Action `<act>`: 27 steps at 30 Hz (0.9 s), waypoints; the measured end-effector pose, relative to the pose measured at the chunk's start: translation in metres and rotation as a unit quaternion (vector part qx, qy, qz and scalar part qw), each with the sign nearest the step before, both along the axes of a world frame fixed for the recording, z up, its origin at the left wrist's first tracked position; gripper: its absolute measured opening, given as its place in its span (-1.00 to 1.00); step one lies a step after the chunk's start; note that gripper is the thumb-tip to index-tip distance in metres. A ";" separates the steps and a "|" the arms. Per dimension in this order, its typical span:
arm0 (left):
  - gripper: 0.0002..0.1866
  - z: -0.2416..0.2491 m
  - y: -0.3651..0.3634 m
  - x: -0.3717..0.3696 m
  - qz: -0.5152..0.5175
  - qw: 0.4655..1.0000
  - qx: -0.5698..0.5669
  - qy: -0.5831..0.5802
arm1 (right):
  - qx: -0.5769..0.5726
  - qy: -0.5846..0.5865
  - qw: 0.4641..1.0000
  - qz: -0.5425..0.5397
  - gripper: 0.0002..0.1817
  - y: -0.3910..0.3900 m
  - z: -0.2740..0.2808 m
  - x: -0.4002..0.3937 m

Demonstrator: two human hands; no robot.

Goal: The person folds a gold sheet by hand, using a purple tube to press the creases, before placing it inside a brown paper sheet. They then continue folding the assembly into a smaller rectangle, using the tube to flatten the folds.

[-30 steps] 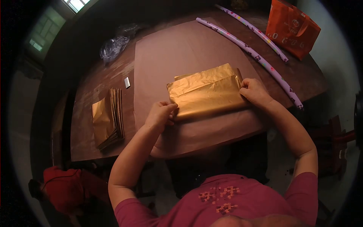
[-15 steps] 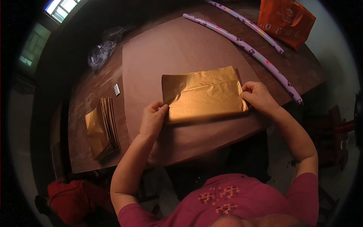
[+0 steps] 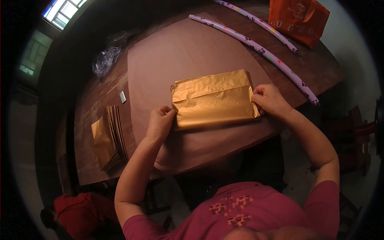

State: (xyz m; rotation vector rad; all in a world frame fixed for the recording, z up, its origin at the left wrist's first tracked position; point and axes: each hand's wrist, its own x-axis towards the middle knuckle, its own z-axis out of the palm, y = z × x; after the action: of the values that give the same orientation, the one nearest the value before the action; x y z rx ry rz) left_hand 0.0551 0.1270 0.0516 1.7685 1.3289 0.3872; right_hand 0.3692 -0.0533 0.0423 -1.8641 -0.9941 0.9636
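A stack of gold foil paper (image 3: pixel 214 100), creased across its upper part, lies in front of me on a large brown sheet (image 3: pixel 160 60). My left hand (image 3: pixel 161 120) pinches the left edge of the top gold sheet, thumb against fingers. On the opposite side, my right hand (image 3: pixel 270 100) has its fingers closed on the right edge near the lower corner. Darker sheet edges show behind the top sheet at the upper right. To the left, a bundle of folded gold paper (image 3: pixel 108 138) rests on the table.
Two purple patterned rolls (image 3: pixel 260 50) lie along the table's (image 3: pixel 324 76) right side, by an orange bag (image 3: pixel 300 22). At the left are crumpled clear plastic (image 3: pixel 106 62) and a small white rectangular object (image 3: pixel 123 97). A red chair (image 3: pixel 356 128) stands at the right.
The top gold sheet's upper edge now lies flatter and lower at the left, showing another sheet's edge behind it. Both hands keep their hold, with only slight movement.
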 end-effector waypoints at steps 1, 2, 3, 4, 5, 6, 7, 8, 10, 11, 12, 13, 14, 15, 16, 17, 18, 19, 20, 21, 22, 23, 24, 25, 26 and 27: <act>-0.76 -0.003 0.001 -0.001 -0.003 1.000 0.000 0.000 | -0.006 0.013 1.000 -0.011 -0.82 0.001 0.000 0.000; -0.77 -0.009 0.004 -0.003 -0.017 0.999 0.029 -0.002 | -0.007 0.012 1.000 -0.015 -0.82 0.003 -0.001 0.001; -0.78 -0.012 0.007 -0.004 -0.035 0.998 0.058 -0.005 | -0.009 -0.005 1.000 0.000 -0.80 0.004 -0.001 0.001; -0.78 -0.011 0.007 -0.004 -0.047 0.997 0.056 -0.009 | -0.012 -0.023 1.000 0.011 -0.78 0.002 -0.001 0.001; -0.76 -0.008 0.006 -0.005 -0.049 0.998 0.045 -0.015 | -0.005 -0.016 1.000 -0.003 -0.78 0.001 0.001 -0.002; -0.75 -0.006 0.004 -0.003 -0.051 0.998 0.033 -0.020 | -0.014 -0.016 1.000 0.006 -0.78 0.000 0.001 -0.001; -0.75 -0.006 0.004 -0.001 -0.066 0.997 0.031 -0.025 | -0.023 -0.015 0.999 0.017 -0.78 0.000 0.003 0.001; -0.77 -0.005 0.003 -0.002 -0.060 0.997 0.036 -0.035 | -0.035 -0.019 0.999 0.021 -0.77 -0.001 0.007 0.001; -0.77 -0.001 0.000 -0.001 -0.057 0.996 0.063 -0.030 | -0.038 -0.034 0.998 0.023 -0.78 -0.003 0.008 0.003; -0.77 -0.004 0.002 -0.002 -0.059 0.996 0.062 -0.029 | -0.040 -0.047 0.998 0.033 -0.79 -0.003 0.008 0.003; -0.76 -0.008 0.005 -0.002 -0.051 0.996 0.067 -0.027 | -0.041 -0.046 0.998 0.031 -0.79 -0.002 0.007 0.003; -0.76 -0.011 0.006 -0.002 -0.043 0.996 0.072 -0.025 | -0.049 -0.041 0.998 0.029 -0.80 -0.001 0.006 0.003; -0.76 -0.013 0.007 -0.002 -0.044 0.996 0.072 -0.025 | -0.055 -0.037 0.997 0.027 -0.81 0.000 0.006 0.003; -0.75 -0.013 0.007 0.000 -0.039 0.995 0.091 -0.010 | -0.056 -0.037 0.997 0.026 -0.81 0.000 0.008 0.002; -0.74 -0.012 0.006 0.001 -0.034 0.993 0.109 0.005 | -0.060 -0.036 0.997 0.025 -0.81 0.000 0.010 0.001; -0.74 -0.014 0.007 0.002 -0.035 0.993 0.109 0.005 | -0.066 -0.034 0.997 0.025 -0.81 0.000 0.012 0.001; -0.74 -0.015 0.008 0.002 -0.031 0.995 0.099 -0.001 | -0.066 -0.033 0.997 0.024 -0.81 -0.001 0.014 0.000; -0.74 -0.016 0.009 0.002 -0.026 0.996 0.089 -0.007 | -0.073 -0.044 0.996 0.037 -0.80 -0.001 0.016 0.000; -0.74 -0.016 0.009 0.002 -0.026 0.996 0.088 -0.006 | -0.079 -0.055 0.994 0.051 -0.78 -0.001 0.017 0.000; -0.75 -0.016 0.009 0.002 -0.022 0.995 0.093 -0.002 | -0.079 -0.055 0.994 0.052 -0.78 -0.002 0.019 0.000; -0.75 -0.016 0.009 0.001 -0.018 0.995 0.099 0.003 | -0.089 -0.084 0.990 0.065 -0.78 -0.002 0.021 0.000; -0.75 -0.017 0.010 0.001 -0.016 0.995 0.099 0.004 | -0.098 -0.112 0.986 0.080 -0.78 -0.002 0.023 0.000; -0.75 -0.018 0.010 0.001 -0.019 0.994 0.108 0.016 | -0.097 -0.111 0.986 0.083 -0.78 -0.002 0.025 0.000; -0.75 -0.017 0.011 0.001 -0.020 0.993 0.116 0.030 | -0.095 -0.139 0.981 0.092 -0.77 -0.003 0.026 0.001; -0.75 -0.016 0.010 0.001 -0.014 0.993 0.117 0.033 | -0.091 -0.167 0.976 0.102 -0.76 -0.003 0.026 0.001; -0.75 -0.011 0.008 0.002 -0.016 0.993 0.108 0.037 | -0.089 -0.164 0.976 0.109 -0.76 -0.002 0.022 0.001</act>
State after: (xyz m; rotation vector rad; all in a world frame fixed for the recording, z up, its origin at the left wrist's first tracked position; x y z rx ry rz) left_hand 0.0576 0.1347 0.0401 1.9972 1.3493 0.4655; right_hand 0.3702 -0.0554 0.0640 -2.1430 -1.3710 0.9108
